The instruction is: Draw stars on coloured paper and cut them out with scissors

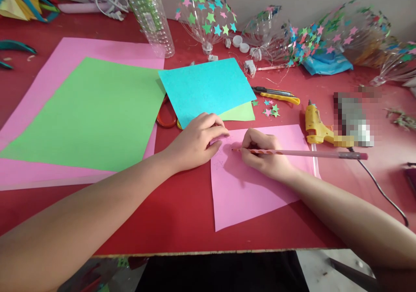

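A small pink sheet (247,201) lies on a red bench (175,227), near its front edge, right of centre. The left hand (198,142) rests on the sheet's upper-left corner, its grip loosely spread, holding nothing visible. The right hand (268,157) has its grip pinching a patterned pencil (312,154), tip down near faint star outlines.

The sheet could pivot under a firm stroke, since the left fingers steady only one corner. The right forearm crosses its right side and might drag it askew — or nudge the yellow glue gun (315,125) just beyond; whether that is hot, I cannot tell. Rubbing fingers could smudge the outlines.

Counted: one pencil, one glue gun, one yellow cutter knife (279,95), one clear bottle (154,23) by the back edge, two loose white caps (237,40), one turquoise sheet (208,88), one large green sheet (97,110) — the loose stars (275,108) overlap too much to number.
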Demonstrator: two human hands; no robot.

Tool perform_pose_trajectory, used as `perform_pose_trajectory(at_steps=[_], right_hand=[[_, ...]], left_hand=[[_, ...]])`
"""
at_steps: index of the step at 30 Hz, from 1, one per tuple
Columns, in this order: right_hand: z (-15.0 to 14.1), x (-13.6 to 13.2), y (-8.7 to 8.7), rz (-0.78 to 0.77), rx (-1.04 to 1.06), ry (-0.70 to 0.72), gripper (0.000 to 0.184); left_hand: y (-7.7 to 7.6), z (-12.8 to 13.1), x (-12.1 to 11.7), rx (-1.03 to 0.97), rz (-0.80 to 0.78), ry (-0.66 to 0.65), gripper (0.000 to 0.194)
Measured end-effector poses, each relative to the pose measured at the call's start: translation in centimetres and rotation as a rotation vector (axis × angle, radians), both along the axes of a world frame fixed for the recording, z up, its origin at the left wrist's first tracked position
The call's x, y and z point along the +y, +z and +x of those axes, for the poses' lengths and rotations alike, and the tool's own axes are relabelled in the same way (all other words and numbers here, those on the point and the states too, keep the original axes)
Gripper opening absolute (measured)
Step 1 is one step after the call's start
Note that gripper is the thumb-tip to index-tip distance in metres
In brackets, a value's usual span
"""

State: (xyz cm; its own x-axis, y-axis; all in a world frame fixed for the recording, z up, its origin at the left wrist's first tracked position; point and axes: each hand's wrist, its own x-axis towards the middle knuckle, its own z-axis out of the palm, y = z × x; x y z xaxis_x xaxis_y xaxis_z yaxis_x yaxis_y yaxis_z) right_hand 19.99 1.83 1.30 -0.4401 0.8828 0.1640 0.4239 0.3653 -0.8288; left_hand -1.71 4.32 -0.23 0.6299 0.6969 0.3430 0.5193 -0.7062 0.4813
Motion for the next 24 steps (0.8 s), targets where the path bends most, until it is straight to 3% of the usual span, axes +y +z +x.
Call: perform_pose_trajectory(at_steps=[19, 24], right_hand=[[0.09, -0.12, -0.39, 0.003, 0.012, 0.104, 0.019], [0.13, -0.02, 0.00, -0.161, 0.217, -0.012, 0.016]], left_hand=[[0.05, -0.09, -0.07, 0.001, 0.000, -0.006, 0.020], [0.19, -0.16, -0.19, 0.042, 0.001, -0.035, 0.023]])
